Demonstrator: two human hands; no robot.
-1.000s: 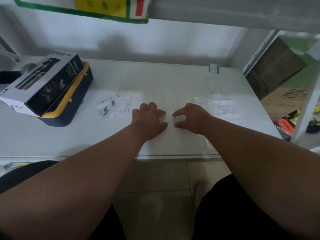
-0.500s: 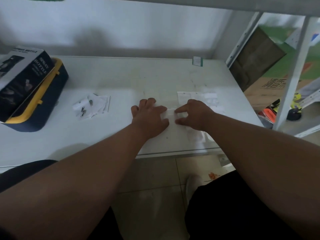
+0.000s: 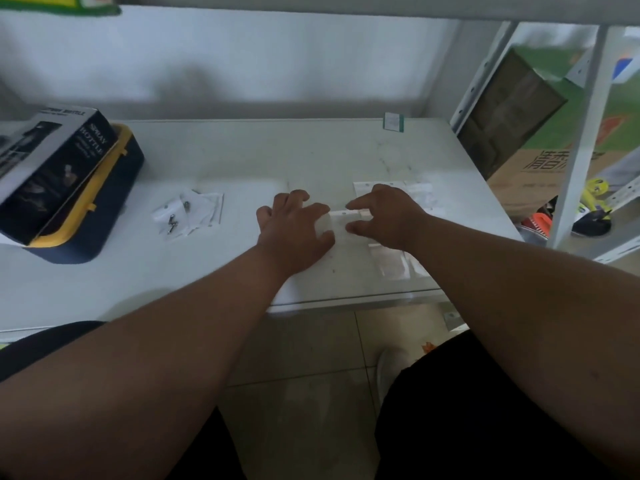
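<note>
While both palms faced down on the white table, the left hand lay mostly flat w/ fingers loosely spread, none curled round anything. Its forefinger and thumb tip pressed on the left end of the small clear bag. The right hand was more arched: forefinger and thumb reached toward the left hand and pinched the bag's right end across its width. Its other fingers were hidden. So left = relaxed and pressing, right = grasping the bag.

The bag sat directly btwn the two hands, flat on the table, touching both. It looked see-through w/ a whitish strip along its far edge; contents too blurred to tell.

On the near side of the right hand, partly under the wrist, lay more clear bags, overlapping. A pale packet peeked out beyond the right knuckles. Well out to the left of the left hand was a loose pile of packets w/ small dark metal bits. Farther left, a spray-bottle box rested tilted on a navy-and-yellow case.

Vs. half a sec. before, both hands kept the same pose and the same hold, and the bag hadn't shifted btwn them. Only the view differed, w/ more of the box showing at left.
</note>
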